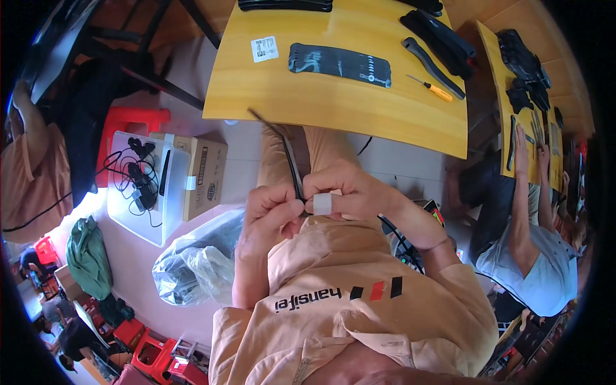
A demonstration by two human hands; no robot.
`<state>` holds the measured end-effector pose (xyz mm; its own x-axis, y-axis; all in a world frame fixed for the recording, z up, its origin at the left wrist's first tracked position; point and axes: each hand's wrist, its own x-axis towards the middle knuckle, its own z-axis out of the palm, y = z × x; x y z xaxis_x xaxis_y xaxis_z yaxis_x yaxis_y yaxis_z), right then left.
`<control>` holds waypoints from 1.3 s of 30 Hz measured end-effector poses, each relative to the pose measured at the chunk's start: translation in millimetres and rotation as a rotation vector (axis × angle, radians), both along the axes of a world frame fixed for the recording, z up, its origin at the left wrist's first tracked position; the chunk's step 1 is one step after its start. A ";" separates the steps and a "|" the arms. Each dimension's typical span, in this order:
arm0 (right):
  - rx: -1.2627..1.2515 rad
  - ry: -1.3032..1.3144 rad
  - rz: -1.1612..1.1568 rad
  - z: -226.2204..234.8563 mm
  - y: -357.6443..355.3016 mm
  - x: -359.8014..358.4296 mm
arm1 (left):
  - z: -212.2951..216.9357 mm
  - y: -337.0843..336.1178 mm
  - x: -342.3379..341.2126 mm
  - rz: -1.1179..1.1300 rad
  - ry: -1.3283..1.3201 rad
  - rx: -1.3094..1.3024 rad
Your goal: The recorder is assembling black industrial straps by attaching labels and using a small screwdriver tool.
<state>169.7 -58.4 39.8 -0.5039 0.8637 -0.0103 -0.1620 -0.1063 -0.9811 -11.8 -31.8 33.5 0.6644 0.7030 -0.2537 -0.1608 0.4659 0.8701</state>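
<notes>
My left hand (pixel 273 212) and my right hand (pixel 350 191) meet in front of my belly, fingers pinched together. Between them is the near end of a long, narrow black strip (pixel 292 160), which slants up and away toward the table edge. A white wrap (pixel 322 204) is around one finger of my right hand. Beyond, a yellow tabletop (pixel 269 96) bears a flat dark packet (pixel 340 64) with glossy film, a white printed label (pixel 264 49), a yellow-handled screwdriver (pixel 436 91) and a curved black strip (pixel 433 67).
Bundled black pieces (pixel 436 42) lie at the table's far right, another black stack (pixel 285 5) at its far edge. To my left stand a translucent bin (pixel 144 221) with cables, a cardboard box (pixel 208 176) and a plastic bag (pixel 196 269). A co-worker (pixel 529 250) works at right.
</notes>
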 end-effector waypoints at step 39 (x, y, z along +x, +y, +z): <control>-0.884 0.445 -0.570 -33.9 -88.6 97.1 | 4.5 89.1 -258.2 0.715 -0.303 -0.097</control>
<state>266.8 -147.0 6.0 -0.1517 0.7471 -0.6472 -0.7229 -0.5304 -0.4428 -270.0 57.3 38.1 0.1090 0.9703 -0.2157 -0.6747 0.2316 0.7009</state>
